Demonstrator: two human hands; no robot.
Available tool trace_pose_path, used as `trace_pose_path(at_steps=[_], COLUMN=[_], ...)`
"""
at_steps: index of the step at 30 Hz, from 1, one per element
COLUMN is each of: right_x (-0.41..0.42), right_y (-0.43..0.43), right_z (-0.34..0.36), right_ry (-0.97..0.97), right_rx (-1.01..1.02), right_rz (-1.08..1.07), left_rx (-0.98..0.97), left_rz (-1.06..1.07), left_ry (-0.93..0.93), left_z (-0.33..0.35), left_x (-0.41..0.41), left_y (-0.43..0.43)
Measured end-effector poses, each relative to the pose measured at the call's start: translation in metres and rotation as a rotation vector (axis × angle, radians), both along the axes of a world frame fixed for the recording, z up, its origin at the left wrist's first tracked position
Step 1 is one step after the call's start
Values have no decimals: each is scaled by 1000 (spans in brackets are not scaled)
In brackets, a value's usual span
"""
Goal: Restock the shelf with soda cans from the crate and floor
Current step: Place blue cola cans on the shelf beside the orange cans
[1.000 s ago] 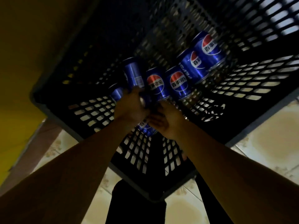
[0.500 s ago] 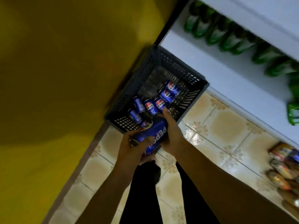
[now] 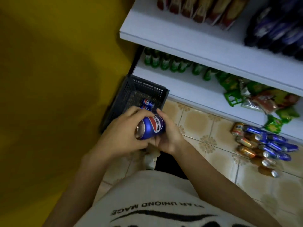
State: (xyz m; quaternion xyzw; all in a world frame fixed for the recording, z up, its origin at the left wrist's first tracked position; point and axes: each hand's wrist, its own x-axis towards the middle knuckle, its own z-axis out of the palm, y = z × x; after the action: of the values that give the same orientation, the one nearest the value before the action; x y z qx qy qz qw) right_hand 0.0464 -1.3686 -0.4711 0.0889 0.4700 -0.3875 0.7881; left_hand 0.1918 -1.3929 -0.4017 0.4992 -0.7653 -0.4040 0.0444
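The can (image 3: 151,126) between the fingers (image 3: 139,113) is smooth metal with a glossy blue coat and a bare, duller end. Just beyond the fingers, the crate (image 3: 131,90) is dark matt plastic, perforated. Right of the fingers, the floor (image 3: 195,122) tiles look glazed, the loose cans (image 3: 265,145) gleam metallic, and the shelf (image 3: 188,86) is smooth white. Below the fingers, the shirt (image 3: 155,190) is matt cloth.

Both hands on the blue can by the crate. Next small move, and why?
Probably swing the blue can right toward the lower shelf. Left hand and right hand both grip it, held clear of the crate, and the shelf shows a bare white strip in front of the green bottles.
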Motion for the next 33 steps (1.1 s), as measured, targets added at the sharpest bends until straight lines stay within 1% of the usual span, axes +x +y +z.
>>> trace_pose_path(at_steps=[3, 5, 7, 9, 11, 13, 16, 19, 22, 25, 26, 28, 30, 33], right_x=[-12, -22, -35, -52, -73, -95, -130, -177, -234, -299, -320, -361, -396, -439], right_y=[32, 46, 53, 56, 58, 62, 74, 88, 102, 123, 131, 144, 156, 164], right_z=[30, 47, 62, 76, 89, 102, 117, 124, 131, 138, 141, 147, 156, 181], right_ry=[-17, -10, -2, 1, 4, 25, 81, 116, 134, 177, 239, 430, 656, 1053], right_rx=[-15, -47, -98, -159, -221, -287, -351, -417, -499, -589, -602, -628, -665, -757], right_rz=[-85, -215, -381, -543, -674, -759, -845, -884, -906, -865, -822, -734, -676, -567], left_rx=[42, 40, 38, 51, 137, 231, 331, 404, 393, 328, 304, 265, 186, 26], left_rz=[-288, -376, -324, -178, -40, 19, 68, 183, 230, 176, 154, 90, -1, -115], left_ry=[-11, 43, 138, 220, 315, 387, 554, 706, 744, 758, 769, 798, 801, 782], left_z=[37, 53, 62, 66, 69, 72, 81, 94, 105, 115, 119, 132, 150, 181], left_x=[-9, -24, -41, -60, -81, -109, -163, -232, -304, -373, -395, -436, -467, -504], left_y=[-10, -14, -16, -15, -6, 9, 35, 52, 59, 66, 67, 69, 71, 73])
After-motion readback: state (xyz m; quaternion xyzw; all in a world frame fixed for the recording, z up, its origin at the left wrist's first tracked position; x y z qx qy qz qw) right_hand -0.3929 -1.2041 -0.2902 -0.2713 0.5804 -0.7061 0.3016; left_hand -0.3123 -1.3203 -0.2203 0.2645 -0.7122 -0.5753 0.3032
